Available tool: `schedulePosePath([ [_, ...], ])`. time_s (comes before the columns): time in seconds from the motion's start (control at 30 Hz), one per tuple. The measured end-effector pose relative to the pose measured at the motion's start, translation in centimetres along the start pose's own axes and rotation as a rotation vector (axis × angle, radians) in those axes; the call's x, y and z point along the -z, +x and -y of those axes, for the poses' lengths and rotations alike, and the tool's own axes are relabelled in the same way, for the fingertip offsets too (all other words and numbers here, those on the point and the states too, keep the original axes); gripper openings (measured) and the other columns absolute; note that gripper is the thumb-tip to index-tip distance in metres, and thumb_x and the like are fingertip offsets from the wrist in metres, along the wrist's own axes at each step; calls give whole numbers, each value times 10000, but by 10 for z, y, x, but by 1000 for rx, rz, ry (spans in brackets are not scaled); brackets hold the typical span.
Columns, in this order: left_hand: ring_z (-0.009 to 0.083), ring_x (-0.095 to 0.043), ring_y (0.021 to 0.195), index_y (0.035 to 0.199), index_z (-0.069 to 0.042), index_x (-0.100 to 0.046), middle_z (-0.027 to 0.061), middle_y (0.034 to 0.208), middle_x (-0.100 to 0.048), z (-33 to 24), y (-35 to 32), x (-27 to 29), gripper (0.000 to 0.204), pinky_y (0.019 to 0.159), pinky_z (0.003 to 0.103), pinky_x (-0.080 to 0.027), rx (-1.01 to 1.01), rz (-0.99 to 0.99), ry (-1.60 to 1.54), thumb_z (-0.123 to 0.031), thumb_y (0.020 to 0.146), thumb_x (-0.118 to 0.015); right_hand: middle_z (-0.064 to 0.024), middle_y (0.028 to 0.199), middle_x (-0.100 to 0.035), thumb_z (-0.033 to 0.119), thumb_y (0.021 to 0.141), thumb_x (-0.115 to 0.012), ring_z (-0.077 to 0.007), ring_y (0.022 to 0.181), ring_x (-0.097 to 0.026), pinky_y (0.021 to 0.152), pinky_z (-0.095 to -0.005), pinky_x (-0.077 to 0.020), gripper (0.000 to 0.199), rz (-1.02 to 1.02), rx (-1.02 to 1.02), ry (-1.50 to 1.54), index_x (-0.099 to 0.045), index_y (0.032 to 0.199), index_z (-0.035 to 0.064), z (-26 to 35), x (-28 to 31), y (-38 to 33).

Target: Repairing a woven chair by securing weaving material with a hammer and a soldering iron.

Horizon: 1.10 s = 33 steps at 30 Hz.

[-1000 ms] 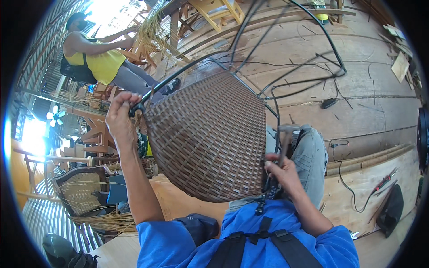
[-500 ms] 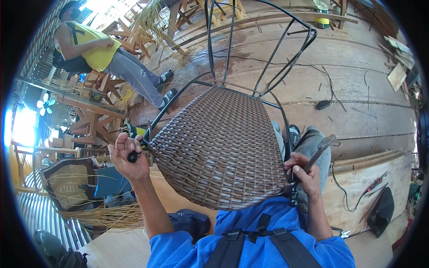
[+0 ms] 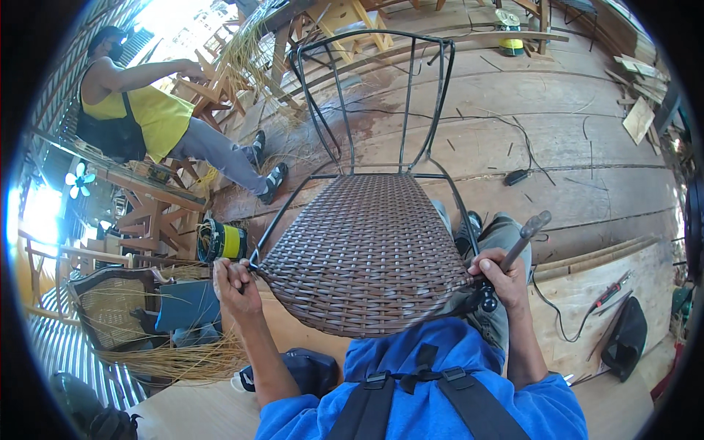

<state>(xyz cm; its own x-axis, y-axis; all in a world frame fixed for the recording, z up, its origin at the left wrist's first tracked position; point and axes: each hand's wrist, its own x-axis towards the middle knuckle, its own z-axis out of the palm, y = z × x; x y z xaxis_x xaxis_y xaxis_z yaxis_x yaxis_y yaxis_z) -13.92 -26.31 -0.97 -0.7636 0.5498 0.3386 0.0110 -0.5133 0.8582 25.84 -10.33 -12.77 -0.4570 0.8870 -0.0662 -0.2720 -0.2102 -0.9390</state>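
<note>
In front of me is a chair with a black metal frame [image 3: 412, 103] and a brown woven seat [image 3: 363, 253]. Its backrest points away from me, and the seat's wide edge is nearest my body. My left hand [image 3: 238, 286] is closed at the left near corner of the chair, fingers curled against the frame. At the right near corner, my right hand [image 3: 502, 277] grips a grey-brown rod-like tool [image 3: 528, 236] with a thicker end, and its fingers also touch the seat edge. A black rounded end [image 3: 488, 299] shows just below that hand; what it belongs to is unclear.
A co-worker [image 3: 158, 110] in a yellow top stands at the far left. A yellow-banded bucket [image 3: 229, 240] sits beyond my left hand. To the right lie a black cable adapter [image 3: 516, 177], a red-handled tool [image 3: 610, 292] and a dark pouch [image 3: 627, 339].
The chair has turned, its backrest swinging left and the seat levelling out. My left hand has moved down and right, from spread fingers to closed. The co-worker's arm now reaches outward.
</note>
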Motion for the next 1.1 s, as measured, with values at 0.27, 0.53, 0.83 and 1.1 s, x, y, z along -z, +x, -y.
schedulePosePath([
  [0.27,100,-390,483,824,-43,-580,-28,475,-315,13,-36,29,222,721,317,-435,73,-160,-46,-218,923,-485,-67,785,-625,55,834,-567,-132,725,-612,674,-263,-497,99,-20,104,-44,-611,893,-10,25,-6,-9],
  [0.53,90,-383,496,839,-42,-556,-32,500,-327,15,-46,-13,201,694,302,-420,62,-116,-88,-226,906,-512,-80,688,-594,225,817,-583,-149,635,-573,587,-264,-464,236,-90,148,-220,-593,813,-11,82,18,24],
  [0.83,89,-352,470,776,-40,-510,-30,509,-319,1,18,-49,220,577,274,-404,32,-129,16,-212,913,-497,-52,664,-597,311,833,-577,-116,613,-559,588,-244,-442,323,-169,270,-43,-607,794,-8,131,-14,107],
  [1.1,87,-352,467,785,-47,-524,-39,512,-327,-5,81,-78,225,514,269,-374,16,-87,197,-238,905,-522,-88,773,-612,259,838,-602,-145,742,-598,646,-269,-473,278,-172,353,85,-579,909,-9,130,6,152],
])
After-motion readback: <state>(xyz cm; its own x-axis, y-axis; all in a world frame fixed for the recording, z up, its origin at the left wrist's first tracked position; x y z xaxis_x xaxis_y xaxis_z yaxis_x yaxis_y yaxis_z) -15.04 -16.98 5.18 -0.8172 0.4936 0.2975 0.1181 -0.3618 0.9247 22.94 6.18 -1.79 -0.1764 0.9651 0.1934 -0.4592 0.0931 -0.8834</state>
